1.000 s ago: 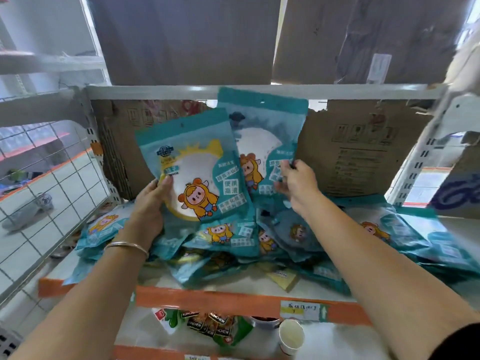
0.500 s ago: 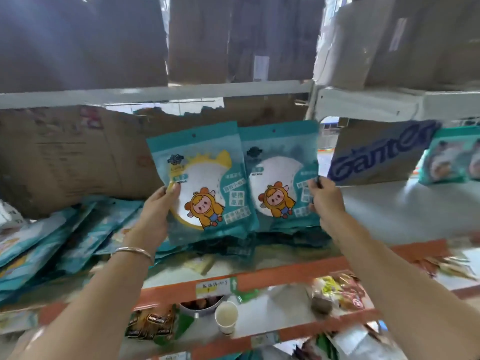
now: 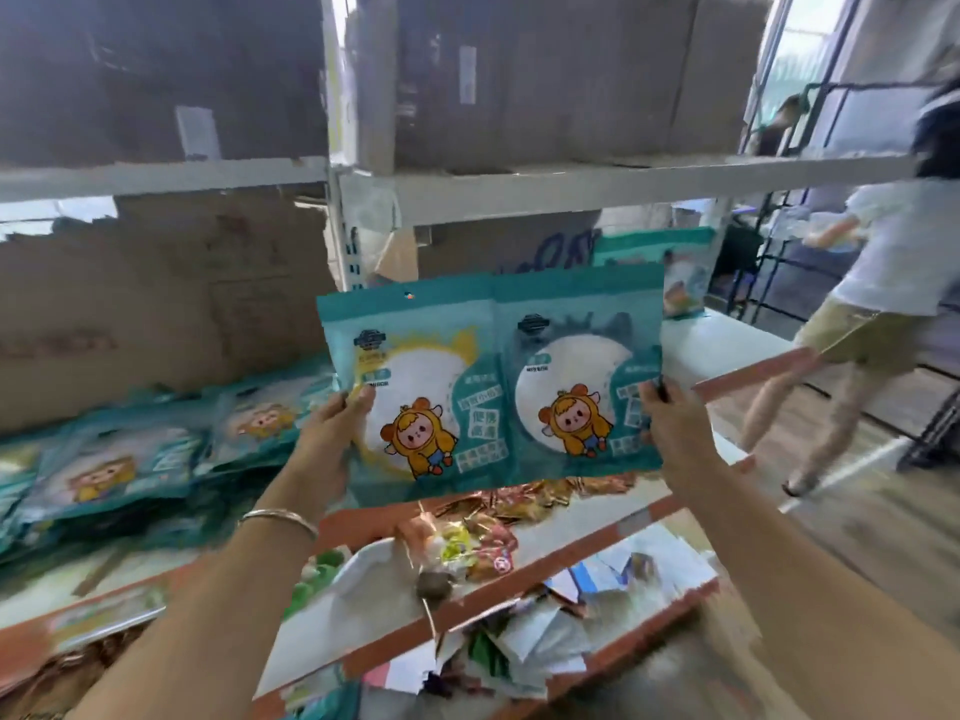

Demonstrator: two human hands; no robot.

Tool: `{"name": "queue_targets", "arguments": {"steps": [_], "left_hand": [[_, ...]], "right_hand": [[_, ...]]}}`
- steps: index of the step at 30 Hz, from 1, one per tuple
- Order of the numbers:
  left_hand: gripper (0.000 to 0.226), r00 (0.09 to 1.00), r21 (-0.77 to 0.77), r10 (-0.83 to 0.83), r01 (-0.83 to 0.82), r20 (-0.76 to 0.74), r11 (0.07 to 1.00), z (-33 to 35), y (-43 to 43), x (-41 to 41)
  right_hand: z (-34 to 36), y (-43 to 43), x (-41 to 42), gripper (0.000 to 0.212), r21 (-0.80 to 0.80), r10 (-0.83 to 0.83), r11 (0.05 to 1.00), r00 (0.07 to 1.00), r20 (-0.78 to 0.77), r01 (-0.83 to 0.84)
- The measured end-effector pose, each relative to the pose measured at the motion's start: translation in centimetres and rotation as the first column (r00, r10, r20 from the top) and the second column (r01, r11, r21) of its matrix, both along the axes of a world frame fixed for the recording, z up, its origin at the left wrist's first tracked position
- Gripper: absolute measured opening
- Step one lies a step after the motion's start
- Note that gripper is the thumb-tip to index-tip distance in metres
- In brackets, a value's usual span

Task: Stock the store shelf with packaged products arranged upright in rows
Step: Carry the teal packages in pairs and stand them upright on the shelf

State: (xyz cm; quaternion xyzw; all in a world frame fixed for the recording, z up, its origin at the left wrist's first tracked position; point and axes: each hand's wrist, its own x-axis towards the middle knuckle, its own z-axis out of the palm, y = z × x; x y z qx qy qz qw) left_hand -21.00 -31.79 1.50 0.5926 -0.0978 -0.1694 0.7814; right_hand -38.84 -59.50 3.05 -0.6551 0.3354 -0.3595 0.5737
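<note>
I carry two upright, mid-air | left hand (image 3: 332, 433) pinches left packet (image 3: 415, 376) at 9 o'clock edge | right hand (image 3: 672, 428) pinches right packet (image 3: 576, 366) at 3 o'clock | shelf (image 3: 727, 345) beyond, 1 o'clock | likely light, floppy, slick: grip edges

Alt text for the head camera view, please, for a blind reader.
The left hand holds up one teal cartoon packet and the right hand a second packet, side by side before a store shelf. A pile of packets lies flat at left.
</note>
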Motion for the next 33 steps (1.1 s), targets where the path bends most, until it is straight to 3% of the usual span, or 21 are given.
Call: {"name": "queue_targets", "arguments": {"steps": [4,11,18,28,33], "left_hand": [[0.039,0.994,0.006,-0.108,0.108,-0.008,0.994,-0.3,-6.7,-2.4],[0.036,0.981,-0.03,-0.195,0.195,0.006,0.98,-0.3,-18.5,-2.7],[0.019,0.953,-0.044,-0.289,0.293,0.089,0.955,-0.4,-30.2,-1.3],[0.026,0.973,-0.009,-0.208,0.21,0.098,0.978,0.4,-43.9,-2.1],[0.015,0.983,-0.014,-0.136,0.138,0.122,0.99,-0.6,-50.1,-3.9]], "right_hand": [[-0.6,-5.9,-3.6,0.019,0.046,-0.034,0.998,0.999,0.005,0.034],[-2.0,-16.6,-5.1,0.02,0.111,-0.063,0.992,0.997,0.049,0.057],[-1.4,-27.2,-4.4,0.017,0.095,-0.081,0.993,0.995,0.05,0.076],[-0.6,-41.3,-3.7,0.014,0.163,-0.04,0.986,0.996,0.085,0.025],[-1.0,-48.3,-3.3,0.01,0.158,0.042,0.986,0.997,0.059,-0.051]]}}
